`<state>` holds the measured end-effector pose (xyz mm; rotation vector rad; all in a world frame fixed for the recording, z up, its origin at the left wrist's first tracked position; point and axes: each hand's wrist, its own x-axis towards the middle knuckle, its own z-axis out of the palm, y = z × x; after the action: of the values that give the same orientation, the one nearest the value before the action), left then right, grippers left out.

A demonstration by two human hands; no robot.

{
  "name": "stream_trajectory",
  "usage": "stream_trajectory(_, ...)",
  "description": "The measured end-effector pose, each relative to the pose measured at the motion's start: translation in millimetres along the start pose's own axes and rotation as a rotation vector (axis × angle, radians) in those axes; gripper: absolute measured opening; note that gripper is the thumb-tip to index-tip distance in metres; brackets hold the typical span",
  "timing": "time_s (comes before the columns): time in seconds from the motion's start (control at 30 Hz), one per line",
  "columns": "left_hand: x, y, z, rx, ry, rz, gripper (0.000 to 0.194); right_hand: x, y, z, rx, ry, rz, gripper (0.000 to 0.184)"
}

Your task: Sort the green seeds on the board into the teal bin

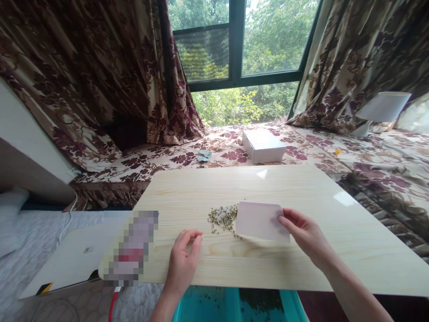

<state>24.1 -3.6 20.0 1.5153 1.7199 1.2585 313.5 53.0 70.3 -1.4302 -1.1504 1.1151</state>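
On the light wood-grain tabletop (268, 268) lies a loose pile of small green beans mixed with white grains (223, 217). My right hand (303, 230) pinches the right edge of a thin, pale pinkish-white plastic sheet (261, 221) with rounded corners and a small hole. The sheet is tilted, and its left edge meets the right side of the pile. My left hand (184, 257) rests near the table's front, left of the pile, fingers curved, thumb slightly apart, nothing visible in it. Below the front edge, a turquoise divided bin (234, 308) holds dark green beans in its right compartment.
A blurred-out device (132, 248) with a red cable (113, 306) sits at the table's left edge, beside a white laptop lid (80, 250). Behind the table, the floral window seat holds a white box (264, 145), a grey-blue cloth (204, 155) and a lamp (384, 107).
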Motion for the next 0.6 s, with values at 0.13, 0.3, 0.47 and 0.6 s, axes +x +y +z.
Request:
stream_trajectory(0.13,0.1,0.8,-0.3,0.001,0.015,0.02,0.024,2.7,0.7,0.5,-0.008,0.015,-0.013,0.045)
stream_trajectory(0.3,0.1,0.2,0.6,-0.015,0.018,0.016,0.024,5.6,0.8,5.3,0.018,0.008,-0.007,0.044)
stream_trajectory(0.47,-0.2,-2.3,1.7,-0.009,0.005,-0.005,0.025,4.0,-1.9,3.3,0.029,-0.038,0.017,0.043)
stream_trajectory(0.6,-0.4,-2.7,1.7,-0.006,0.011,0.003,0.025,2.0,-3.4,-1.6,0.038,-0.028,0.013,0.045)
